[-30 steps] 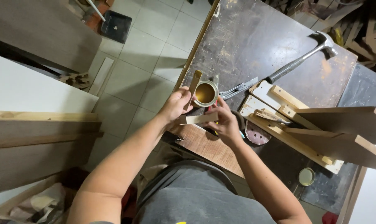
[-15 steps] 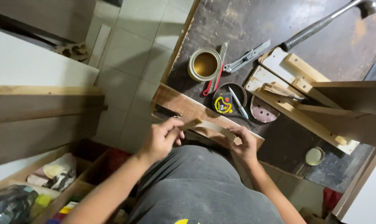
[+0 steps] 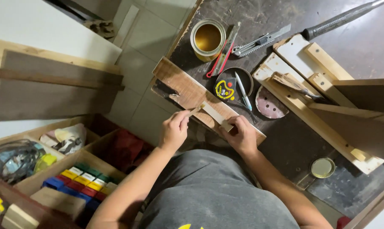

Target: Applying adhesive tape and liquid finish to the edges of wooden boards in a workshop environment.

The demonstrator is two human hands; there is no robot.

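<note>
Strip (image 3: 216, 115) lies on the plank (image 3: 187, 91) at the near bench (image 3: 349, 46) edge, both hands now pinching it: left hand (image 3: 173, 131) fingers clamped on one end, right hand (image 3: 243, 135) on the other. Half a second ago the hands were lower, just reaching. Open tin (image 3: 207, 39), yellow-black tape measure (image 3: 226, 89), sanding disc (image 3: 270, 104), round lid (image 3: 322, 167) sit on dark scuffed wood. Tiled floor (image 3: 145, 38); coloured blocks (image 3: 84, 180) boxed left.

I see a thin pale wood strip (image 3: 216, 115) lying flat and slantwise atop a brown plank (image 3: 187, 91), which rests at the dark counter (image 3: 361, 46) edge.
</note>
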